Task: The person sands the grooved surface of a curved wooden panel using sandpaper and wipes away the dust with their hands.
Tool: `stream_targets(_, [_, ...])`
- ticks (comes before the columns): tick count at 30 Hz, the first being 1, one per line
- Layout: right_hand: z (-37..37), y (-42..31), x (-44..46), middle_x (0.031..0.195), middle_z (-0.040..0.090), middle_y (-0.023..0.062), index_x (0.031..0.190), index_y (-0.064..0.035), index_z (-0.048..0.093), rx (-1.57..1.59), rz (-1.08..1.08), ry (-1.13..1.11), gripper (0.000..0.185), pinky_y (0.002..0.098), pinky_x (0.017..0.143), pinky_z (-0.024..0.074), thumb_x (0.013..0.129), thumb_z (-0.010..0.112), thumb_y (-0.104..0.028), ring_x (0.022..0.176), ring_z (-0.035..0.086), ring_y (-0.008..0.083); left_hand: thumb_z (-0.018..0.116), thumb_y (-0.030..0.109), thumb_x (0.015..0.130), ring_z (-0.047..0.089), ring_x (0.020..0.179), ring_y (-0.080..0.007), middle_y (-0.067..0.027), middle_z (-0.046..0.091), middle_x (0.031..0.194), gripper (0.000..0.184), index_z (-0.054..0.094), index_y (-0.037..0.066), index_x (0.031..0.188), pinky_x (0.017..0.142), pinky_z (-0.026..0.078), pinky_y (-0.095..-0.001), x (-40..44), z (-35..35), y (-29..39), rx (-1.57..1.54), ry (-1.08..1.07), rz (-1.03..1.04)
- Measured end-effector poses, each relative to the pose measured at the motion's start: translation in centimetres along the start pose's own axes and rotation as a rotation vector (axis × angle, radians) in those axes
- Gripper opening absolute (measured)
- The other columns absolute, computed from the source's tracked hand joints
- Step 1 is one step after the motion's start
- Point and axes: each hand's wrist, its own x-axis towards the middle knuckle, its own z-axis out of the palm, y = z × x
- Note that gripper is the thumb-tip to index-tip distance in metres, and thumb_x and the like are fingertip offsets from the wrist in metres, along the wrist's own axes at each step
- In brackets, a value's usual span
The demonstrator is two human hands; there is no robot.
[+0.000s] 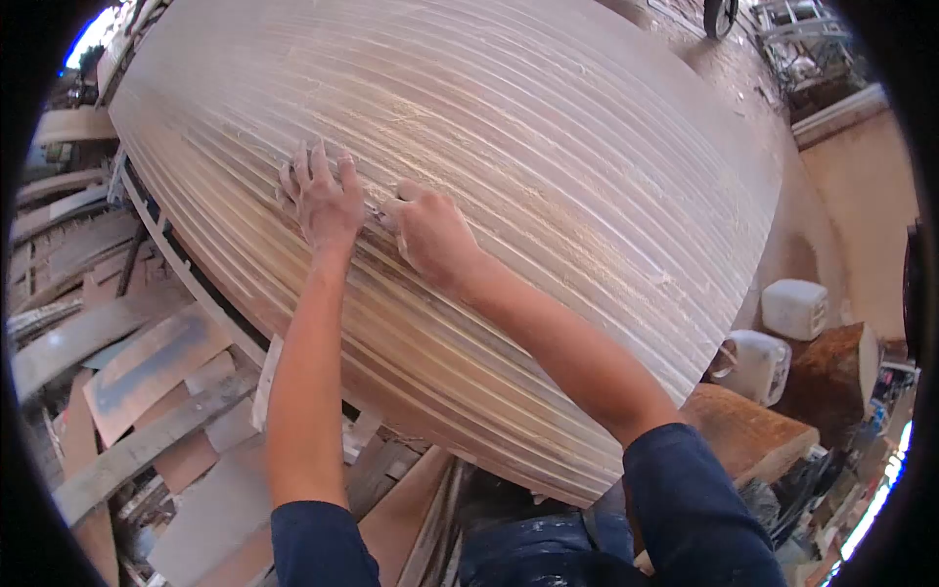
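Observation:
A large curved wooden panel, ridged with long parallel strips and coated in pale dust, spreads out before me. My left hand lies on the strips with its fingers spread. Just to its right, my right hand is closed in a fist low over the surface. A short, dark, thin piece of a small hand tool shows between the two hands, coming from the right fist. Most of that tool is hidden by the fingers, so its exact kind cannot be made out. Both hands are dusty.
Scrap boards and plywood offcuts are heaped along the left and below the panel. At the right stand two white plastic jugs beside log pieces. A black wheel shows at the top, and a plain board leans at far right.

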Motion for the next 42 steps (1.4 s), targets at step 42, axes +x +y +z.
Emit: stream_targets(42, [-25.2,-2.7,-50.6,0.085,0.059,0.0033,0.107,0.0006,0.077,0.366,0.922,0.587,0.013,0.025,0.06,0.0388,0.093,0.074,0.0,0.069,0.052,0.0086,0.056,0.048,0.096,0.027,0.149,-0.0548,-0.0388,0.033,0.156,0.083,0.042,-0.017,0.145,0.123,0.016,-0.0656,-47.4,-14.9,34.4,-0.342,-0.697,0.57])
